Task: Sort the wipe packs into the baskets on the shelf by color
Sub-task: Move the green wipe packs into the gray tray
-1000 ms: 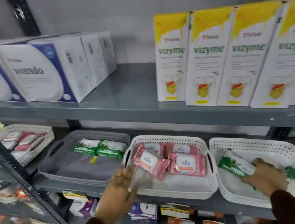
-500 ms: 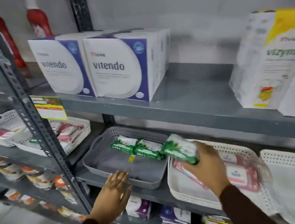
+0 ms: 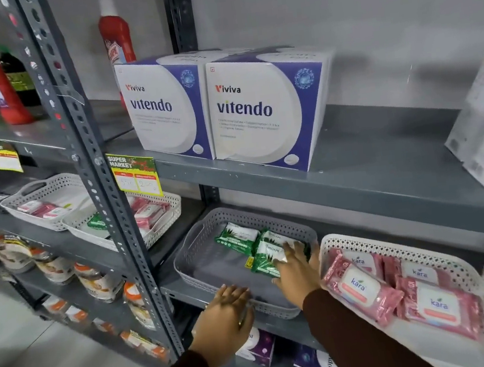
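— Which step?
— Placing, I'd say. The green plastic wipe pack [image 3: 263, 264] lies at the right end of the grey perforated plastic basket [image 3: 188, 249], with the right hand [image 3: 297, 270] spread over it. I cannot tell whether it pinches. The left hand [image 3: 225, 312] rests flat on the front rim.
— Next?
— Likely let go and withdraw.

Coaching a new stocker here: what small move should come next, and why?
Probably lift the right hand off the green wipe pack: it already lies in the grey perforated plastic basket beside two matching green packs, while the left hand rests on its rim.
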Available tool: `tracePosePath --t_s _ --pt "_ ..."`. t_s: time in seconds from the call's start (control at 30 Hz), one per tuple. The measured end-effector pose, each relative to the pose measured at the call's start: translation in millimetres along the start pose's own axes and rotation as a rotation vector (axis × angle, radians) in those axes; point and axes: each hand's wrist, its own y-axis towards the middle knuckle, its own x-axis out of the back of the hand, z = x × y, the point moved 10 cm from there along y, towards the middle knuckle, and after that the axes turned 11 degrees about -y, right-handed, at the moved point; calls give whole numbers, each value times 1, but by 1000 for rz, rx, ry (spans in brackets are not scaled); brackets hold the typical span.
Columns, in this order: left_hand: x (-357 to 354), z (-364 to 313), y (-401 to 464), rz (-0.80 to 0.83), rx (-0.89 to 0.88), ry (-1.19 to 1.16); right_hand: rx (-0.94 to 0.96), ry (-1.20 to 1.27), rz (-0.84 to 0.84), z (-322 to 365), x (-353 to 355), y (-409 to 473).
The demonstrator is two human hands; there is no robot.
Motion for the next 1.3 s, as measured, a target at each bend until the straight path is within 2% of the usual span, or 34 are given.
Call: tracePosePath --t_s 0.1,0.23,0.4,0.53,0.6,0.67,0.73,0.9,0.97,1.07,1.13,1.2,1.3 --pt "-2 -13 6 -20 -11 24 -6 36 -6 -3 2 -6" --pt "-14 -50 17 -3 -65 22 -111 168 -154 -43 20 -30" --pt "-53 -129 30 41 -173 -35 -423 286 -311 -164 17 -101" --pt "-102 -194 28 68 -341 -103 -724 282 -318 -279 -4 -183" --pt "-119 -233 28 77 -431 -127 -881 247 -237 -335 -23 -230" --pt "-131 -268 28 98 -480 -132 -1017 226 -70 -385 -50 -274" --pt "-145 -293 30 128 -486 -130 -1110 200 73 -425 -71 -312" --pt "-183 -323 33 177 -468 -176 -1262 230 307 -485 -106 -371" --pt "-188 -328 34 164 -469 -182 -1281 286 379 -498 -126 -379" --pt "-189 -330 34 163 -461 -178 -1194 282 481 -503 -142 -371" --pt "-188 -330 33 159 -450 -181 -1131 239 447 -496 -128 -364" --pt "-186 -333 32 162 -450 -192 -993 254 341 -486 -116 -347" --pt "-185 -335 33 189 -449 -219 -807 559 264 -463 -118 -326"
